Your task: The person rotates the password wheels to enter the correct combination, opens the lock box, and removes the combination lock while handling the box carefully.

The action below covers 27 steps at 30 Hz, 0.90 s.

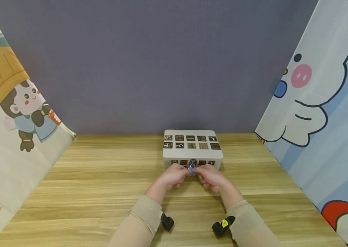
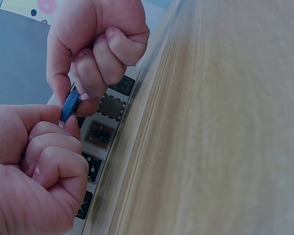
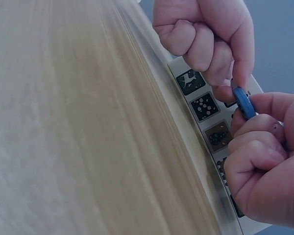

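Observation:
A small blue padlock [image 1: 192,168] hangs at the metal clasp [image 1: 193,161] on the front of a white box [image 1: 189,152]. From the left, my left hand [image 1: 175,175] pinches the padlock between thumb and forefinger. My right hand [image 1: 211,176] pinches its opposite side in the same way. Both wrist views show the blue padlock body [image 2: 70,106] edge-on between the two sets of fingertips. The other fingers of each hand are curled in toward the palm. Fingers hide part of the padlock and the front of the box.
Rows of small dark and brown square pictures [image 1: 190,138] cover the box lid. The box stands toward the back of a wood-grain table [image 1: 106,178], before a grey panel [image 1: 149,68]. Cartoon-printed sheets [image 1: 325,113] flank the table. A dark wrist camera [image 1: 167,222] sits at each sleeve.

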Tool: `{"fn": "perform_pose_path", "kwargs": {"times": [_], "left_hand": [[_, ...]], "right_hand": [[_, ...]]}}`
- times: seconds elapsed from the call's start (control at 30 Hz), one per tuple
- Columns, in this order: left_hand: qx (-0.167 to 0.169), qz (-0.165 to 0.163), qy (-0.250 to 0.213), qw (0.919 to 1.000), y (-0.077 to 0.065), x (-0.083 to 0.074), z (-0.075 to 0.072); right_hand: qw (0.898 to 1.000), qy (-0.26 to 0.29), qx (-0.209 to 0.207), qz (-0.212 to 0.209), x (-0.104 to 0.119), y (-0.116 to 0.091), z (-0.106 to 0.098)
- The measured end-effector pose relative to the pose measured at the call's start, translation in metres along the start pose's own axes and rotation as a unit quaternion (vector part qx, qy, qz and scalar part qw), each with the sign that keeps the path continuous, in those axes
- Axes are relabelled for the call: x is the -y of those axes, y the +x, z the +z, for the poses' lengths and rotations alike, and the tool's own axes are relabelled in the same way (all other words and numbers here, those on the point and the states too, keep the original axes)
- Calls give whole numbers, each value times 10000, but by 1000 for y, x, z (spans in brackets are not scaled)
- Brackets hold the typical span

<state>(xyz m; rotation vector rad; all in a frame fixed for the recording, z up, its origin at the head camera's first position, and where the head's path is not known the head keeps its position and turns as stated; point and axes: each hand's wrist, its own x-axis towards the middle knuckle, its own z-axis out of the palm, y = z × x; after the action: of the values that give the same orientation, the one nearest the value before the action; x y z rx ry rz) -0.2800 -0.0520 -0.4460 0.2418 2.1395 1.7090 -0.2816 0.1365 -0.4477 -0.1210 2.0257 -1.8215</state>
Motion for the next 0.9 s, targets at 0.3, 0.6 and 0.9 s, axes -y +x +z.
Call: {"fn": "perform_pose_path", "kwargs": {"times": [0.3, 0.6, 0.9], "left_hand": [[22, 13, -19, 10000, 1, 1, 0], [25, 24, -14, 10000, 3, 2, 0], [31, -25, 3, 10000, 2, -1, -1]], "right_hand": [[10000, 68, 20, 26, 0, 1, 0], [10000, 55, 21, 64, -1, 3, -1], [9998, 108, 29, 135, 0, 2, -2]]}}
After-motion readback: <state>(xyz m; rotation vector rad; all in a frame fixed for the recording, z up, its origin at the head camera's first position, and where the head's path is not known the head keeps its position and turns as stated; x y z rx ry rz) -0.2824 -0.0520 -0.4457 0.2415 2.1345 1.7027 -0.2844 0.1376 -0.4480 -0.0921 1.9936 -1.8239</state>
